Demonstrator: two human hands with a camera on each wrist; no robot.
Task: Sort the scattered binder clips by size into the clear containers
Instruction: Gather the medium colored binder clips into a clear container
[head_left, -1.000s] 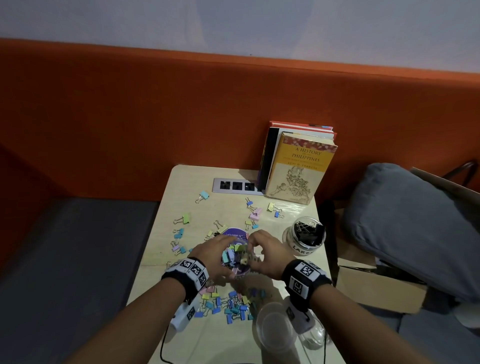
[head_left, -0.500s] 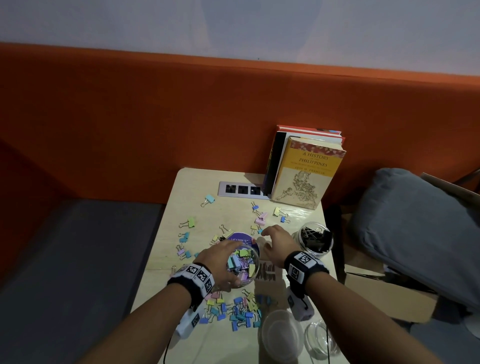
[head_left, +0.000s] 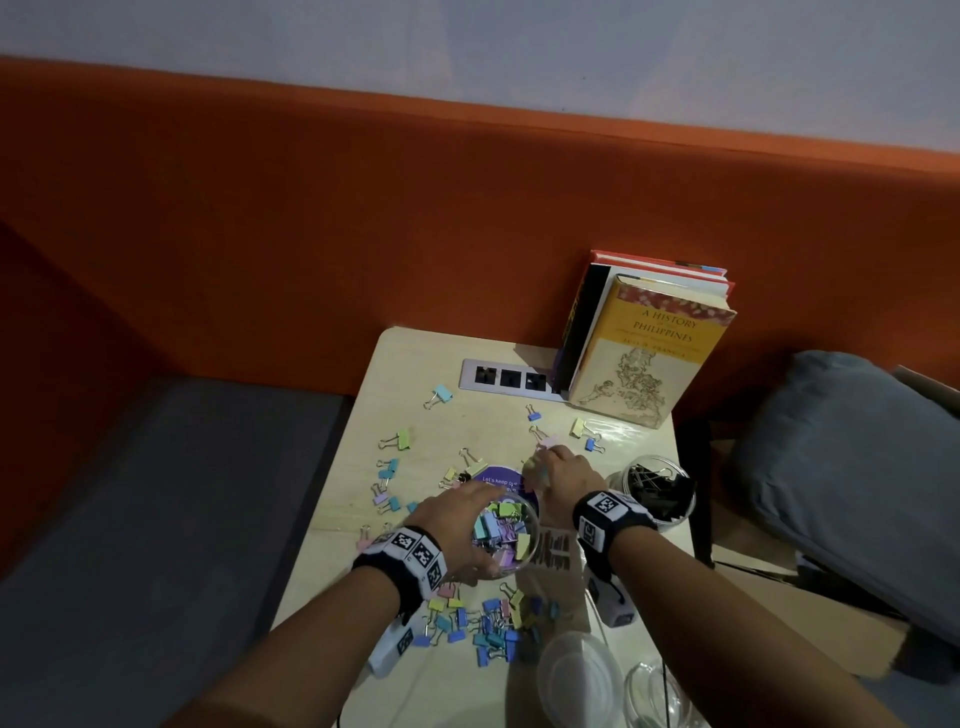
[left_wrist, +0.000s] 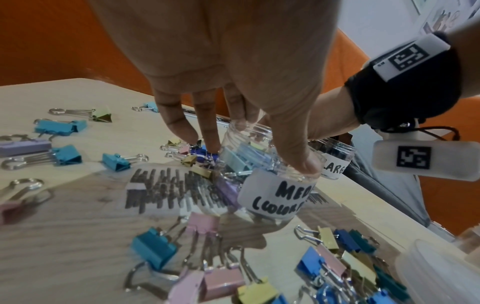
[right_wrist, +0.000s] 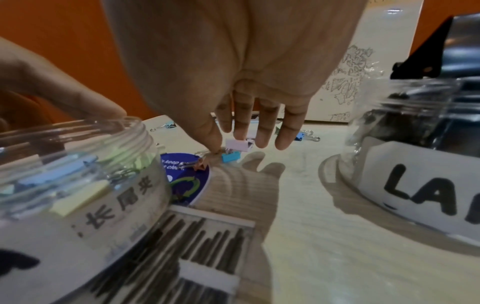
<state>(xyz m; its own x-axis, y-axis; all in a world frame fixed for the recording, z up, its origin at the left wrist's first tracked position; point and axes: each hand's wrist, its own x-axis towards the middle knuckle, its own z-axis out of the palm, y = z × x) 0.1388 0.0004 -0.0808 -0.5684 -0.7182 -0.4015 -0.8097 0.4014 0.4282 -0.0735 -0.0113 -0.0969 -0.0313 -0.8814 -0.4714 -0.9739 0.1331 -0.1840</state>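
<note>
My left hand (head_left: 464, 525) grips the rim of a clear jar (head_left: 503, 536) part full of pastel binder clips. In the left wrist view the left hand (left_wrist: 259, 148) has its thumb on the near rim and its fingers on the far rim. The jar's label (left_wrist: 275, 195) reads "MED". Just beyond the jar, my right hand (head_left: 543, 467) reaches down to the table. In the right wrist view the right hand (right_wrist: 228, 146) pinches a pink clip (right_wrist: 237, 145) between thumb and forefinger, with a teal clip (right_wrist: 230, 157) right beside it. Loose pastel clips (head_left: 483, 626) lie heaped near me.
A jar of black clips (head_left: 655, 491) labelled "LARGE" stands to the right. Empty clear containers (head_left: 579, 675) sit at the table's near edge. Books (head_left: 649, 353) and a socket strip (head_left: 509, 376) stand at the back. More clips (head_left: 397, 440) are scattered to the left.
My right hand has left the jar's mouth and moved forward to the loose clips beyond it. My left hand has kept hold of the jar.
</note>
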